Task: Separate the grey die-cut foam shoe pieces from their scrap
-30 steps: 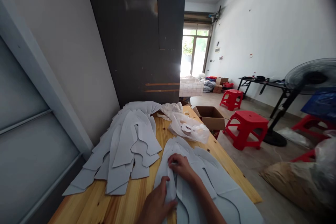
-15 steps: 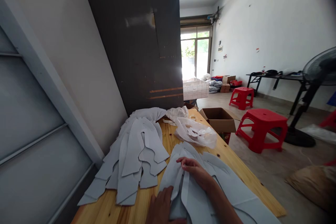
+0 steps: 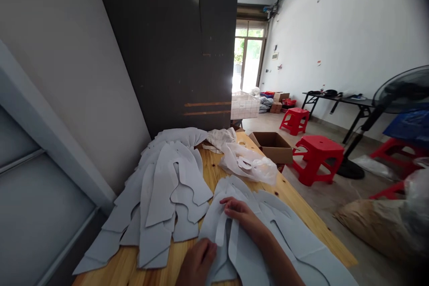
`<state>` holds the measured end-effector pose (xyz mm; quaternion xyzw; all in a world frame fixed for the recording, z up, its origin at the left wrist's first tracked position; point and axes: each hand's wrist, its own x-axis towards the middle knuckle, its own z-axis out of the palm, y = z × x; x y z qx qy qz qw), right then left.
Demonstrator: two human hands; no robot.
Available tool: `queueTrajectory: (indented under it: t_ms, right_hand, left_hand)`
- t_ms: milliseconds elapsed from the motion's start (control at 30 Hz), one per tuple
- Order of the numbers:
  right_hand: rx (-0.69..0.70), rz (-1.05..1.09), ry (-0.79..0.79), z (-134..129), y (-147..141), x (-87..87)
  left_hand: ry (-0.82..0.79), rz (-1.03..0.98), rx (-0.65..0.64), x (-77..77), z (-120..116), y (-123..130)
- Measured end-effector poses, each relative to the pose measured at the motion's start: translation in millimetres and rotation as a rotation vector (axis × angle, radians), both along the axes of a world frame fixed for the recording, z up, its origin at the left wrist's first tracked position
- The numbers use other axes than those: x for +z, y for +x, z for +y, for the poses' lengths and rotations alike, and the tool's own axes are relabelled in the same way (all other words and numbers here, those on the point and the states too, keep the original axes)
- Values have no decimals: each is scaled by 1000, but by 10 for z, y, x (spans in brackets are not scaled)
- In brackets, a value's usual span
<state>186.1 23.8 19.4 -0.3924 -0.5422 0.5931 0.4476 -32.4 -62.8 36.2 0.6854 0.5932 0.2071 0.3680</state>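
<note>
Felt pieces [image 3: 288, 243] under both hands, left hand [image 3: 196, 261] curled at their edge, grip unclear, right hand [image 3: 240, 216] pinching the top layer, second felt pile [image 3: 161, 196] just left of them.

bare left hand [image 3: 196, 261], bare right hand [image 3: 239, 214]

Nothing legible across the whole view: no words, brands or numbers made out. Closest to writing, a small tag [image 3: 241, 104] fixed on the side of the white plastic crate [image 3: 250, 109] by the glass door [image 3: 248, 56], blurred and too small to read. Likewise a small pale panel [image 3: 275, 56] on the right-hand wall [image 3: 335, 31], its markings unreadable.
</note>
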Motion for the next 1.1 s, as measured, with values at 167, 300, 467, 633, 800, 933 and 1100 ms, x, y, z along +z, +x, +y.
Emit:
queueTrajectory:
  t_ms: [167, 300, 467, 633, 800, 933, 1100]
  right_hand:
    - [2, -26, 28, 10, -12, 3]
    - [-36, -40, 43, 5, -23, 9]
    - [-49, -72, 97, 39, -72, -103]
    - [-89, -126, 135, 97, -114, -238]
    - [-145, -200, 158, 126, -175, -290]
    - [-173, -242, 176, 135, -191, -325]
    - [-210, -329, 183, 160, -197, -359]
  left_hand:
    - [-78, -142, 96, 78, -31, 60]
    - [-64, -227, 208, 116, -136, 138]
    - [-123, -398, 318, -173, -291, 374]
    - [72, -206, 373, -336, -360, 488]
    - [168, -21, 319, -215, -292, 313]
    - [144, -25, 369, -201, -232, 222]
    - [158, 40, 400, -289, -158, 174]
